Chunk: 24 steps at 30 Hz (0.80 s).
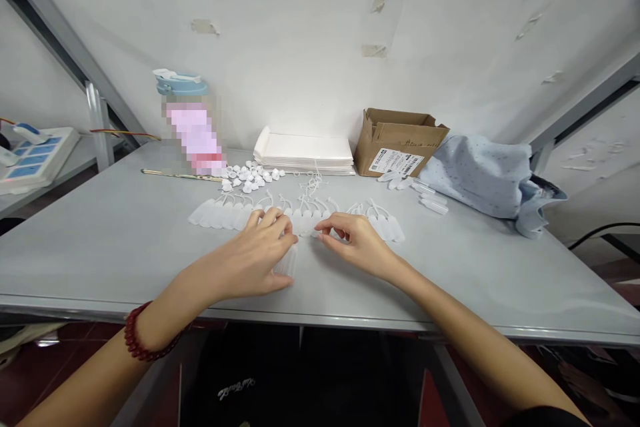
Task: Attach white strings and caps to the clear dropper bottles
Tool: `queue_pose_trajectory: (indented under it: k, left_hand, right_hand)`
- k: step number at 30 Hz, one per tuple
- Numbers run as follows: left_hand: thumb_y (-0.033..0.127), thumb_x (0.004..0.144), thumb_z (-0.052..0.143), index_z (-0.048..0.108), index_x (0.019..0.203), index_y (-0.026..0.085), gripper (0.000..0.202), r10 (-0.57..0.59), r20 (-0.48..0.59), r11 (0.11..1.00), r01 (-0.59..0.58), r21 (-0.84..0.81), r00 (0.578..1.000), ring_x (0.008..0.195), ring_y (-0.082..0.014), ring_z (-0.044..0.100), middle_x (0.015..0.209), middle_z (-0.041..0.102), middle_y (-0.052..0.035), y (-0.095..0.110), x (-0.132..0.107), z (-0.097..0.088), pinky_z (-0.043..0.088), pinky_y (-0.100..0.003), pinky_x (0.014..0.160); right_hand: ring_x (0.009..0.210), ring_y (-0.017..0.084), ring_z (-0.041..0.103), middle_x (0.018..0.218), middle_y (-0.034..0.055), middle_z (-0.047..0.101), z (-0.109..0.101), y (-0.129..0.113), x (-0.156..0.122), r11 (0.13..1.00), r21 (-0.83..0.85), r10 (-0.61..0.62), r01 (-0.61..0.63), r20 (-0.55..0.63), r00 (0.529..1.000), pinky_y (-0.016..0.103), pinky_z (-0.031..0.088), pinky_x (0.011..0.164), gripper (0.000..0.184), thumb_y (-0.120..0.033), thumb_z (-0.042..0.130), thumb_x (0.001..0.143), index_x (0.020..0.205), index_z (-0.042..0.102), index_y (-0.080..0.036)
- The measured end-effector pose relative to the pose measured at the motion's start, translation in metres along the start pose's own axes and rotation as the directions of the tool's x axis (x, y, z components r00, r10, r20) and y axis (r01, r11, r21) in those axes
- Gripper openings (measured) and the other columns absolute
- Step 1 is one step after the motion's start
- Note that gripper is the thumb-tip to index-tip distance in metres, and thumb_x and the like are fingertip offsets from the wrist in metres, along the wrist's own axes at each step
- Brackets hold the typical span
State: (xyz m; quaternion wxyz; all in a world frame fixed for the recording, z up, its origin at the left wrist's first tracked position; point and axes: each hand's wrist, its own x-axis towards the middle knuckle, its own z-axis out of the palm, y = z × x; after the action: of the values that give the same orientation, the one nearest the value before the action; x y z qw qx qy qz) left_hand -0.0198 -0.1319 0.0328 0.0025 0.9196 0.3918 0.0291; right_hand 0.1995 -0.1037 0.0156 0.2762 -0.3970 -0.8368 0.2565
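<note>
A row of frosted white plastic tags or sleeves (215,213) with white string loops lies across the middle of the table. My left hand (255,250) is curved over several clear plastic tubes (286,261) just in front of that row, thumb on the near side and fingers on the far side. On the right, my right hand (353,240) has its thumb and index finger pinched close together at the row's near edge. Whatever sits between those fingertips is too small to make out. More pieces of the row extend past both hands.
White caps (247,175) are heaped behind the row, beside loose white strings (311,180). At the back stand a stack of white trays (305,150) and a cardboard box (400,140). Clear tubes (434,203) and a pale blue cloth (480,177) lie right; a blue-lidded container (183,85) stands left.
</note>
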Motion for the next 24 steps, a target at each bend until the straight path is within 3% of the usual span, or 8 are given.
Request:
queue_pose_trajectory:
  k: [17,24]
  left_hand:
    - [0.043,0.076,0.067,0.062,0.102,0.017,0.038,-0.003,0.004,0.999,0.003,0.048,1.0,0.1,-0.0281,0.044,0.104,0.056,-0.0102,0.0,-0.005,0.0,0.035,-0.041,0.083]
    - [0.043,0.076,0.067,0.062,0.1,0.017,0.035,-0.021,-0.006,1.0,0.021,0.016,1.0,0.099,-0.0279,0.044,0.103,0.056,-0.0099,0.002,-0.008,-0.003,0.035,-0.042,0.084]
  right_hand:
    - [0.06,0.01,0.05,0.076,0.0018,0.068,-0.015,0.005,0.004,0.998,0.007,0.068,-0.068,-0.148,0.987,0.025,0.04,0.059,0.016,-0.019,0.056,0.082,0.088,0.071,-0.017]
    - [0.063,0.012,0.052,0.077,0.0026,0.068,-0.034,0.019,0.008,0.986,0.044,0.169,-0.163,-0.27,0.948,0.026,0.043,0.061,0.018,-0.023,0.057,0.079,0.086,0.072,-0.015]
